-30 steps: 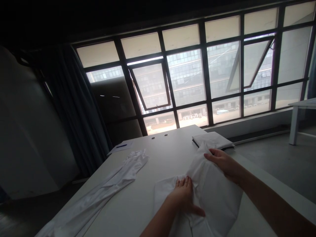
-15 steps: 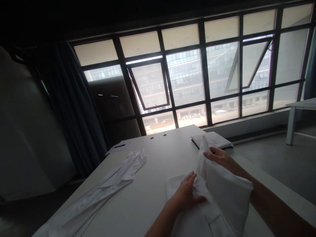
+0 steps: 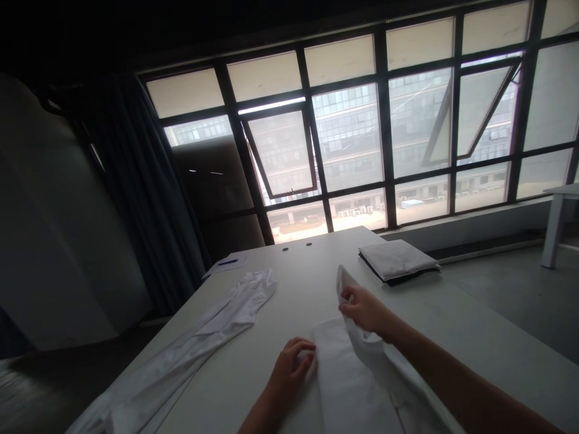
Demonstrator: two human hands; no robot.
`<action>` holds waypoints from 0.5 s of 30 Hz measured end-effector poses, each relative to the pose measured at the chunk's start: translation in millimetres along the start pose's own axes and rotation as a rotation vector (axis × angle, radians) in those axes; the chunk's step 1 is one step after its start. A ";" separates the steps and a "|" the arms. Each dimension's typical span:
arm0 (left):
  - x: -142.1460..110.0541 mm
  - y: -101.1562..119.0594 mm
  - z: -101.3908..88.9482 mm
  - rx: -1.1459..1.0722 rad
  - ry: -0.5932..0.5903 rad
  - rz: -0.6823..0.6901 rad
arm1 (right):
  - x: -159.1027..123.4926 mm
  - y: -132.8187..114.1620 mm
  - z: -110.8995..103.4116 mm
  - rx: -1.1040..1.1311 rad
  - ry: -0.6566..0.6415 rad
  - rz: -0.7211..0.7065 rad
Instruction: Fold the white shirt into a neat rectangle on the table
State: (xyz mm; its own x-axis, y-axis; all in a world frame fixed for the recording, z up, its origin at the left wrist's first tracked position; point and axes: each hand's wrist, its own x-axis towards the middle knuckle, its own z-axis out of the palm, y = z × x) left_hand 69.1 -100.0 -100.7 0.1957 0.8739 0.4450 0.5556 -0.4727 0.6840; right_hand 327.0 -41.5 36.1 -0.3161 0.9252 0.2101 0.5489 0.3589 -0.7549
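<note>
White cloth [image 3: 346, 374] on table [image 3: 244, 367], five o'clock; looks light, limp, best held by edges. Right hand [image 3: 365, 311] pinches raised flap [image 3: 342, 281]; left hand [image 3: 288, 367] curled at nine-o'clock edge, grip unclear.

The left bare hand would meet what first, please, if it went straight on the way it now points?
The left hand would likely meet the left edge of the smooth white cloth; its fingertips are so close that contact is unclear.
</note>
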 end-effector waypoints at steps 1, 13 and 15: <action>1.5 0.0 0.3 -0.014 0.004 -0.014 | 1.3 -1.9 17.1 -0.106 -0.008 -0.002; 7.9 -8.0 6.4 -0.147 0.002 -0.178 | -30.9 21.3 127.4 -0.434 -0.183 -0.052; 19.4 -19.2 9.1 -0.218 0.018 -0.229 | -33.2 20.4 117.9 -0.360 -0.217 -0.112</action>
State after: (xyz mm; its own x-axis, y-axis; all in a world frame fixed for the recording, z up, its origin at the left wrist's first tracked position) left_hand 69.6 -72.8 -110.5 0.0700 0.9591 0.2742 0.3967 -0.2790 0.8745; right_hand 257.5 -79.5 -59.5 -0.5236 0.8444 0.1136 0.7246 0.5115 -0.4619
